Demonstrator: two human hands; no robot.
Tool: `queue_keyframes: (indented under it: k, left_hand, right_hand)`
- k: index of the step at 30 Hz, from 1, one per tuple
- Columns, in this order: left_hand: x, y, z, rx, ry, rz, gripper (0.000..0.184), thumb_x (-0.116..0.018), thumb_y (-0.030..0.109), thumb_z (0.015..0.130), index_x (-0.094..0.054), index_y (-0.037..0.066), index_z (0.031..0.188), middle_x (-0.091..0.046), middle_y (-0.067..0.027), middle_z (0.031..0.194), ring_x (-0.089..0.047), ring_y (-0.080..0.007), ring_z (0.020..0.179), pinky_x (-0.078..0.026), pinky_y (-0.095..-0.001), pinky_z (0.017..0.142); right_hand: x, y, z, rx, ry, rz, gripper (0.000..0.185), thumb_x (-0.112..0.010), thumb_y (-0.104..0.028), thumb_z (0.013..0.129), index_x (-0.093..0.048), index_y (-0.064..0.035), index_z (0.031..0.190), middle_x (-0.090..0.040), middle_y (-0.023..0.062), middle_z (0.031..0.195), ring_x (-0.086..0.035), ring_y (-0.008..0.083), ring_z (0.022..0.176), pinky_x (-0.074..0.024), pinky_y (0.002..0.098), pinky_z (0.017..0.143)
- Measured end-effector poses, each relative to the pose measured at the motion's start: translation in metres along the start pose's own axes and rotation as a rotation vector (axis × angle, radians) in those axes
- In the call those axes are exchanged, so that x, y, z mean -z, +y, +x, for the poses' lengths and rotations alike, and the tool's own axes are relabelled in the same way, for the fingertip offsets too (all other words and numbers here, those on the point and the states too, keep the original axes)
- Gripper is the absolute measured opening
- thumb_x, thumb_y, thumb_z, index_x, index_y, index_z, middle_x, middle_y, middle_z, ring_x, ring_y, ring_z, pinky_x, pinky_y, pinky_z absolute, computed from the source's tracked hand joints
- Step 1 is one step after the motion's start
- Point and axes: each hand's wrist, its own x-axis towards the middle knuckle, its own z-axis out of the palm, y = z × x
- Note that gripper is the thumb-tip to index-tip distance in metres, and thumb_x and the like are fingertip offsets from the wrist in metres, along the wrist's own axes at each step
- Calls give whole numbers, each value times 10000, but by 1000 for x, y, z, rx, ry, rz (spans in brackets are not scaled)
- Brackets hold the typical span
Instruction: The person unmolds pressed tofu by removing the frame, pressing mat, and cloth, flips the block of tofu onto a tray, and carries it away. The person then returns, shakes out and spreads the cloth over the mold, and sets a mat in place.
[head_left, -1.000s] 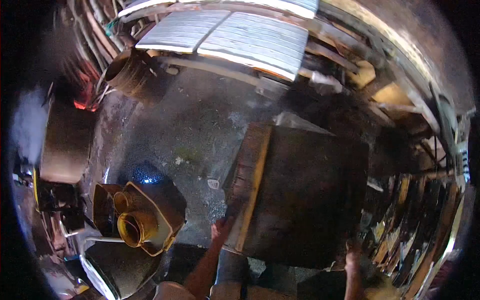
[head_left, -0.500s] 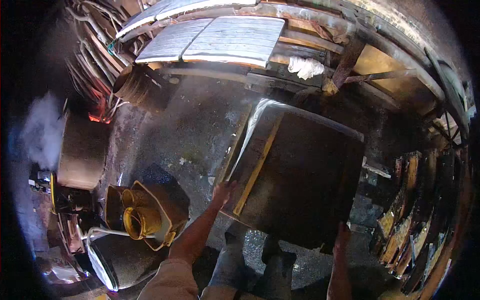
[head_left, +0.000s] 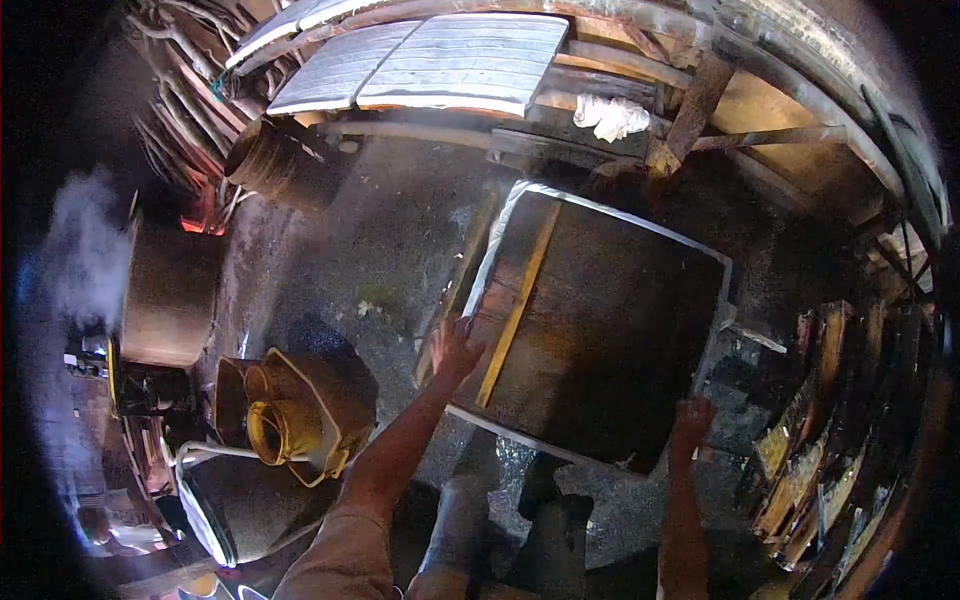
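A large square dark board (head_left: 610, 320) with a yellowish wooden strip (head_left: 522, 300) along its left side lies in front of my legs. A pale rim (head_left: 620, 217) shows around its edges. My left hand (head_left: 457, 352) is closed on the board's left edge, close to the lower end of the strip. On the opposite side my right hand (head_left: 691, 425) grips the lower right edge, its fingers partly in shadow. What lies under the board is hidden.
At left stand yellow buckets in a brown tub (head_left: 325, 410), a dark bin with a pale rim (head_left: 250, 505) and a large metal vessel (head_left: 172, 300) near steam and glowing embers. Pale sheets (head_left: 460, 65) lie on a rack behind. Stacked wood (head_left: 815, 450) stands at right.
The board has dropped lower and levelled out, and more of the pale rim shows around it. Both hands have shifted forward, away from my body.
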Motion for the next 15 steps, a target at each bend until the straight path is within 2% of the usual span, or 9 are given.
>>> queue_keyframes:
  k: [1, 2, 3, 4, 5, 6, 7, 10, 15]
  left_hand:
    - [-10, 4, 8, 4, -5, -3, 685, -653, 435, 754, -427, 64, 1284, -382, -160, 1355, -410, -338, 1201, -370, -442, 945]
    - [-28, 2, 18, -100, -6, -96, 733, -603, 475, 777, -364, 63, 1333, -332, -174, 1383, -354, -350, 1241, -324, -457, 987]
    - [-37, 6, 25, -203, -6, -189, 781, -553, 516, 800, -300, 61, 1382, -281, -188, 1410, -299, -361, 1281, -277, -471, 1030]
    - [-47, 10, 31, -197, -8, -192, 781, -553, 516, 800, -300, 61, 1382, -281, -188, 1410, -299, -361, 1281, -277, -471, 1030]
    - [-55, 17, 36, -298, 49, -122, 803, -547, 513, 804, -261, 50, 1394, -265, -191, 1418, -264, -370, 1297, -236, -470, 1055]
    - [-62, 24, 40, -400, 105, -51, 825, -540, 510, 808, -222, 39, 1407, -249, -193, 1426, -229, -379, 1314, -195, -469, 1080]
    - [-70, 28, 43, -395, 99, -52, 825, -540, 510, 808, -222, 39, 1407, -249, -193, 1426, -229, -379, 1314, -195, -469, 1080]
    - [-78, 40, 43, -275, 70, 285, 757, -534, 445, 836, -216, 78, 1416, -174, -173, 1465, -194, -435, 1307, -192, -533, 1056]
    - [-82, 39, 49, -260, 100, 105, 685, -532, 374, 833, -259, 127, 1410, -131, -154, 1481, -153, -457, 1314, -165, -591, 1041]
  right_hand:
    - [-3, 5, 13, 290, -141, -614, 399, -576, -333, 873, -464, -29, 1107, -461, 132, 1068, -471, 281, 982, -356, 454, 919]
    - [-10, -1, 19, 292, -146, -621, 399, -576, -333, 873, -464, -29, 1107, -461, 132, 1068, -471, 281, 982, -356, 454, 919]
    - [-23, -11, 22, 287, -220, -575, 456, -558, -323, 882, -420, -44, 1216, -396, 168, 1224, -398, 317, 1127, -308, 477, 982]
    - [-36, -20, 24, 281, -294, -528, 528, -540, -313, 891, -376, -60, 1324, -331, 204, 1380, -325, 353, 1273, -259, 500, 1046]
    - [-47, -31, 29, 280, -300, -532, 528, -540, -313, 891, -376, -60, 1324, -331, 204, 1380, -325, 353, 1273, -259, 500, 1046]
    - [-56, -41, 33, 307, -258, -716, 545, -515, -331, 900, -349, -68, 1347, -298, 211, 1396, -288, 371, 1290, -238, 510, 1054]
    - [-63, -48, 35, 334, -214, -899, 561, -489, -349, 910, -321, -77, 1371, -266, 219, 1412, -252, 389, 1307, -217, 519, 1062]
    - [-80, -44, 31, 259, -263, -1075, 573, -405, -409, 931, -299, -84, 1391, -200, 227, 1441, -198, 414, 1324, -184, 521, 1073]
    - [-107, -19, 29, 243, -177, -1112, 575, -413, -388, 924, -294, -77, 1393, -175, 223, 1453, -171, 415, 1330, -160, 540, 1068]
